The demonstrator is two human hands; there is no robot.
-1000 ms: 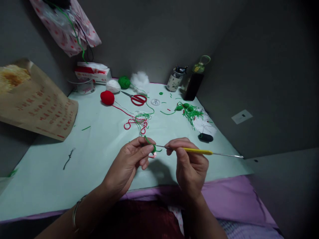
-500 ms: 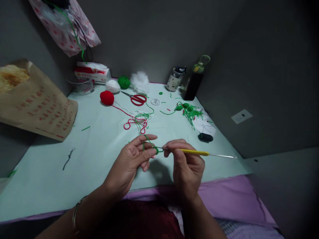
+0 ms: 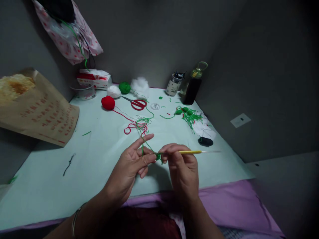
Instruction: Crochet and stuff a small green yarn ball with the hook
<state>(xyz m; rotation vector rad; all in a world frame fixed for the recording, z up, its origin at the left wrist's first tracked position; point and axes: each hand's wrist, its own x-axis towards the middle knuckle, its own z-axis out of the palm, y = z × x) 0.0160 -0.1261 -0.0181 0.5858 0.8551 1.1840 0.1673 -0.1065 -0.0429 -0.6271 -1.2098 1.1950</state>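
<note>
My left hand [image 3: 132,166] pinches a small green crochet piece [image 3: 159,156] between thumb and fingers, its index finger raised with green yarn [image 3: 149,145] running over it. In my right hand [image 3: 183,166] is a crochet hook [image 3: 190,152] with a yellow handle, held level. The hook's metal tip reaches left to the green piece at my left fingertips. Beyond my hands lies a tangle of green, red and white yarn [image 3: 141,122]. Behind it are a red yarn ball [image 3: 108,103], a white yarn ball [image 3: 114,91], a green yarn ball [image 3: 124,87] and red-handled scissors [image 3: 138,104].
A paper bag [image 3: 47,116] stands at the left, by a clear plastic tub [image 3: 84,93] and a tissue pack [image 3: 96,79]. White stuffing [image 3: 140,87], a cup [image 3: 173,85] and a bottle [image 3: 193,88] are at the back. Green yarn pieces [image 3: 190,116] and a black case [image 3: 205,141] lie right.
My right hand and the hook have moved left, closer to my left hand. The hook tip now lies across the green piece, and the yarn loop has drawn in. The whole view has shifted slightly.
</note>
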